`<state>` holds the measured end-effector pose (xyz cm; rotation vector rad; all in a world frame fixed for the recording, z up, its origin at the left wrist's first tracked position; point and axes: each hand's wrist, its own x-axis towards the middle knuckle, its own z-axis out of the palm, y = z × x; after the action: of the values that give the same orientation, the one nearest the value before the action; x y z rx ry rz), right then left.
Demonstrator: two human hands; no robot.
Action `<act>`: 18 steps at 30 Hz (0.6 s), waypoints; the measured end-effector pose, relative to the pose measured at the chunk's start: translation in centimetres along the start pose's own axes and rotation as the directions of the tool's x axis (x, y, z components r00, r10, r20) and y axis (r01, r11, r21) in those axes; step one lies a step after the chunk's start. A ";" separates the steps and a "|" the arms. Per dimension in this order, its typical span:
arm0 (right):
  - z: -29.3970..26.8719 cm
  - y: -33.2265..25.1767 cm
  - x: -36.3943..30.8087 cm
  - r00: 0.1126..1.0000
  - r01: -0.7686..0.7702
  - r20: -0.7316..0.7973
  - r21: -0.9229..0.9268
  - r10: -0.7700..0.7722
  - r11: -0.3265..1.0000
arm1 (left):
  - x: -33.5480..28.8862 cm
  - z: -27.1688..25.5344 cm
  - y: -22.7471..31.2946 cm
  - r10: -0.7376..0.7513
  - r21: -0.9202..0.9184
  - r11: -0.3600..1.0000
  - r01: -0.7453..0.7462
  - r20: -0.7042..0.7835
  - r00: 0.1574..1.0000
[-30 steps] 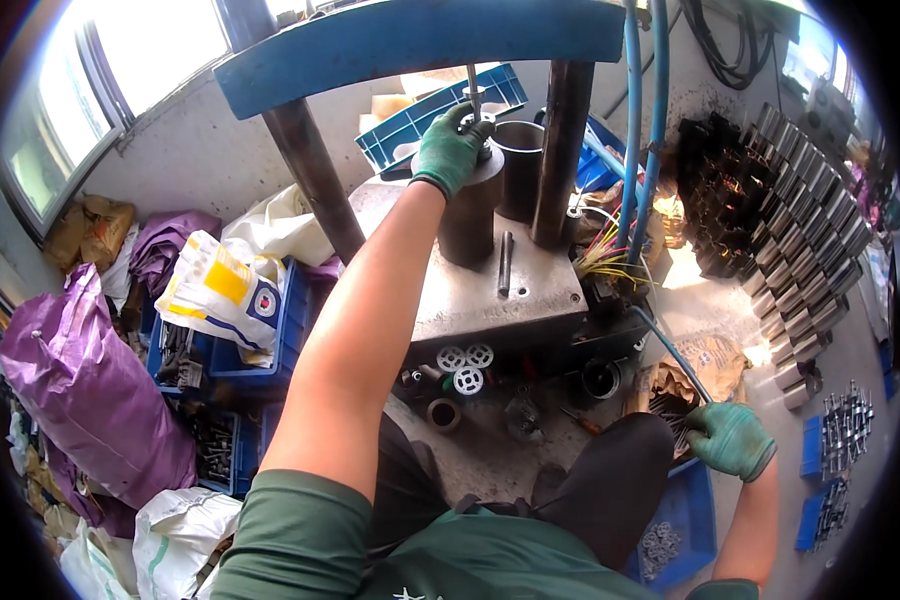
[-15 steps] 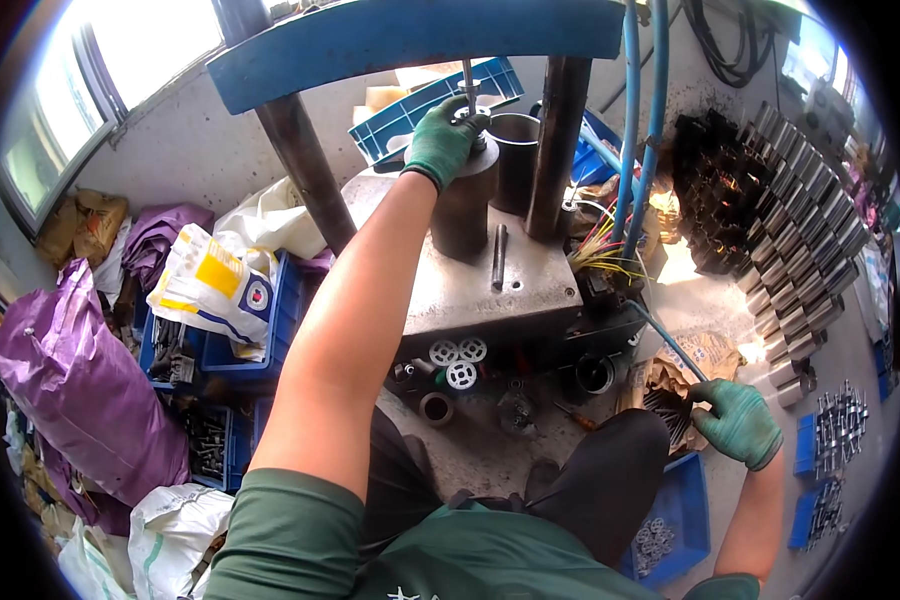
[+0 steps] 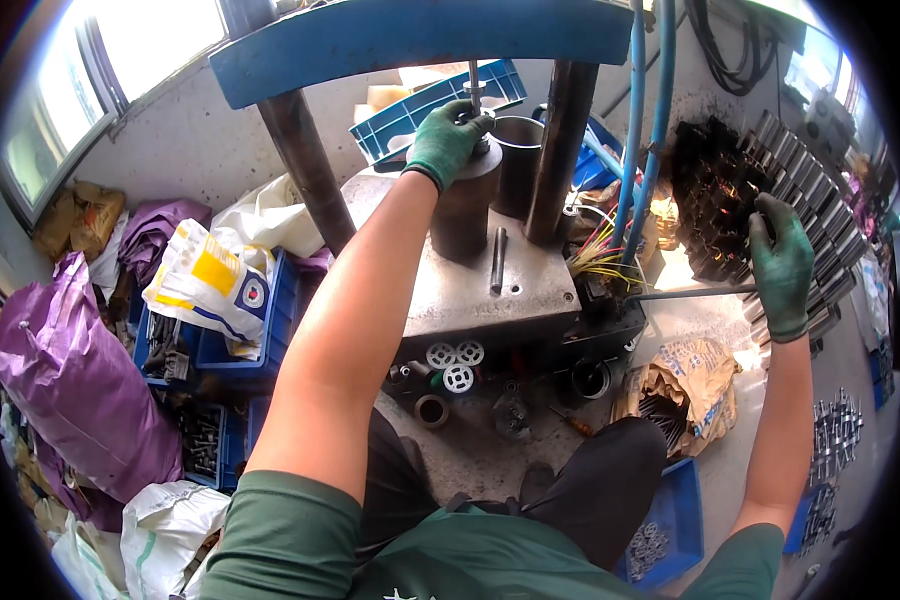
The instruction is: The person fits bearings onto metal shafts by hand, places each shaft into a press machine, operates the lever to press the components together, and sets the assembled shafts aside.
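Note:
My left hand (image 3: 448, 143), in a green glove, reaches to the top of a thick metal cylinder (image 3: 463, 215) on the press bed (image 3: 425, 300). Its fingers are closed around a small metal part, mostly hidden by the glove, just below a thin vertical rod (image 3: 474, 75). On the right, my gloved right hand (image 3: 782, 265) is raised, with thumb and fingers apart and pointing up. A metal lever (image 3: 695, 293) lies nearly level, its outer end against the lower palm edge of that hand. A short dark bar (image 3: 499, 260) rests on the bed.
A blue crossbeam (image 3: 420, 50) and two steel posts frame the bed. Blue hoses (image 3: 654, 150) hang at right, near stacked metal tubes (image 3: 810, 190). Below lie white perforated discs (image 3: 458, 378), a torn paper sack (image 3: 705, 385) and a blue bin (image 3: 680, 520). Purple sacks (image 3: 80, 390) stand left.
My right hand has moved up and outward, its fingers no longer wrapped round the lever. The lever has swung up from slanting down to nearly level. My left hand stays in place.

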<state>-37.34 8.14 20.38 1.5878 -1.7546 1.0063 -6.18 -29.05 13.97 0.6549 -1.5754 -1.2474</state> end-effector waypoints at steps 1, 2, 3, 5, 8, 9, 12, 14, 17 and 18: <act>0.4 0.1 0.5 1.000 0.002 0.002 0.006 -0.002 1.000 | -0.1 -0.2 -0.1 0.012 0.022 1.000 -0.012 -0.003 1.000; 0.6 0.3 0.8 0.998 -0.055 0.029 0.005 0.055 0.998 | -0.1 -0.3 -0.2 0.010 0.024 1.000 -0.010 -0.007 1.000; 0.7 0.5 0.8 0.992 -0.113 0.056 0.001 0.113 0.994 | -0.1 -0.3 -0.3 0.028 0.015 1.000 -0.028 -0.002 1.000; 0.3 0.5 0.1 0.987 -0.134 0.095 0.010 0.132 0.991 | 0.1 -0.6 -0.5 0.044 0.033 0.998 -0.044 -0.002 0.999; -1.8 0.3 -3.2 0.973 -0.132 0.190 -0.022 0.134 0.991 | 0.6 -0.3 -1.1 0.041 0.053 0.998 -0.040 -0.008 0.999; -2.6 -0.8 -4.6 0.947 -0.169 0.273 -0.027 0.170 0.985 | 0.8 -0.6 -1.3 0.070 0.104 0.992 -0.067 -0.018 0.997; -5.3 -3.3 -9.9 0.727 -0.216 0.666 -0.010 0.168 0.976 | 0.6 -1.4 -1.2 0.060 0.119 0.991 -0.055 -0.040 0.997; -6.8 -5.4 -12.1 0.519 -0.231 0.840 -0.038 0.156 0.972 | 0.4 -0.8 -1.0 0.050 0.105 0.993 -0.045 -0.041 0.998; -6.8 -6.4 -16.0 0.349 -0.089 0.932 -0.075 0.101 0.993 | 0.3 -0.3 -0.7 0.065 0.102 0.993 -0.062 -0.026 0.998; -6.6 -7.1 -16.1 0.346 -0.063 0.930 -0.112 0.127 0.992 | 0.4 -0.4 -0.7 0.071 0.081 0.994 -0.069 -0.025 0.997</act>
<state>-28.56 22.58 12.11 2.2711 -2.5766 -0.1088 -6.03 -29.80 13.47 0.6591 -1.6186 -1.1242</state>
